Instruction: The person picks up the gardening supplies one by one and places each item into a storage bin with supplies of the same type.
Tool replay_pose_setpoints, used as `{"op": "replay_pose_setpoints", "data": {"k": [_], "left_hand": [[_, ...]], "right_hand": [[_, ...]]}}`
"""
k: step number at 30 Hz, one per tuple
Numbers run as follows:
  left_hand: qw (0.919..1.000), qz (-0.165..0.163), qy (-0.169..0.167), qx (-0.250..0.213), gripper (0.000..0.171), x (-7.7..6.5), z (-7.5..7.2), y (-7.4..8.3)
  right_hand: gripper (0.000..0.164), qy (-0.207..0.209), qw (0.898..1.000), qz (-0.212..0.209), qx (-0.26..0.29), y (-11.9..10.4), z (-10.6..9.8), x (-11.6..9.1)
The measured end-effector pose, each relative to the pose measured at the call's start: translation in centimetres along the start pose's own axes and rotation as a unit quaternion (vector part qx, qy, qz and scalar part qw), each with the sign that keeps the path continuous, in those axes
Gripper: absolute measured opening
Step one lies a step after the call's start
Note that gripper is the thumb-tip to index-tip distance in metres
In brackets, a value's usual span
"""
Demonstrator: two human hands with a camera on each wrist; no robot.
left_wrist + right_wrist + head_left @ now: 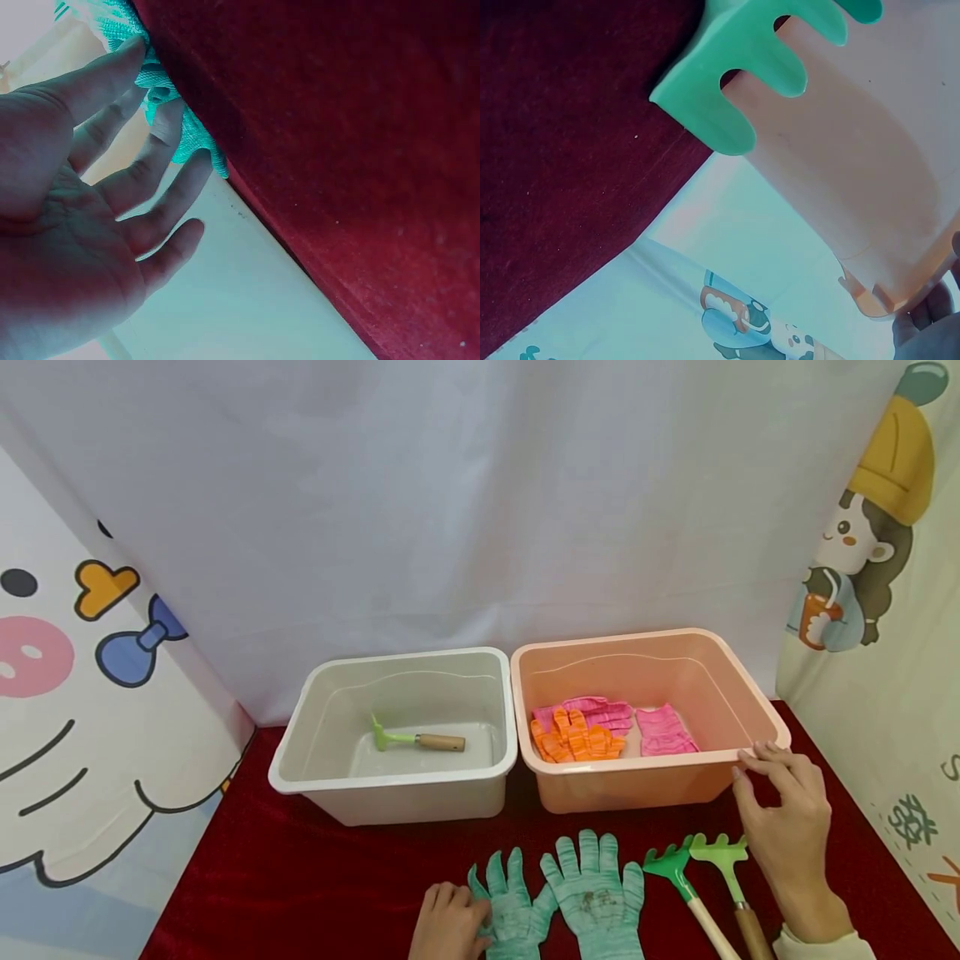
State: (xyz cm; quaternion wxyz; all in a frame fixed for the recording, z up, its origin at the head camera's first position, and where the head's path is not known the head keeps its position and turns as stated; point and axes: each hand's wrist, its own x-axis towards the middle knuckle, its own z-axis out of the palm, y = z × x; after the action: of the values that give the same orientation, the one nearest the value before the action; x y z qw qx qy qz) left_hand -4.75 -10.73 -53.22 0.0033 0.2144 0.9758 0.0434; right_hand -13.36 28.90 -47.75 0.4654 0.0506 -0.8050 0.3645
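My left hand (450,922) is at the left edge of a mint-green glove (513,914). In the left wrist view its fingers are loosely bent, their tips against the glove's knit fabric (196,142). Beside that glove lies a second mint-green glove (597,897), palm up with a dark smudge. My right hand (791,827) holds the front right corner of the orange tub (637,787), fingers over the rim and thumb against the outer wall. Pink gloves (663,731) and an orange glove (577,739) lie inside that tub.
A white tub (405,797) stands left of the orange one, with a small green-headed hand rake (438,742) inside. A dark-green rake (678,870) and a light-green rake (723,860) lie near my right wrist. Red cloth (300,885) covers the table.
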Motion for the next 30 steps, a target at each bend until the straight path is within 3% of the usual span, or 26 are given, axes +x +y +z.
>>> {"op": "replay_pose_setpoints", "data": {"k": [7, 13, 15, 22, 30], "left_hand": [[0.9997, 0.001, 0.019, -0.013, 0.023, 0.2, -0.5, 0.3], [0.9931, 0.001, 0.073, -0.092, 0.024, 0.1, -1.4, 0.4], [0.9905, 0.008, 0.097, -0.097, 0.025, 0.1, -1.8, 0.5], [0.9753, 0.048, 0.203, -0.074, 0.028, 0.7, -3.1, 0.9], [0.9562, 0.080, 0.274, -0.065, 0.033, 1.6, -4.5, 1.7]], "right_hand": [[0.029, -0.008, 1.000, -0.011, -0.004, 0.1, -0.3, 0.4], [0.033, 0.001, 1.000, -0.006, -0.008, 0.0, 0.0, 0.4], [0.032, 0.004, 1.000, -0.005, -0.003, 0.0, 0.1, 0.4], [0.032, 0.003, 1.000, -0.005, -0.002, 0.0, 0.0, 0.3], [0.031, 0.005, 1.000, -0.004, 0.003, 0.1, 0.0, 0.2]]}}
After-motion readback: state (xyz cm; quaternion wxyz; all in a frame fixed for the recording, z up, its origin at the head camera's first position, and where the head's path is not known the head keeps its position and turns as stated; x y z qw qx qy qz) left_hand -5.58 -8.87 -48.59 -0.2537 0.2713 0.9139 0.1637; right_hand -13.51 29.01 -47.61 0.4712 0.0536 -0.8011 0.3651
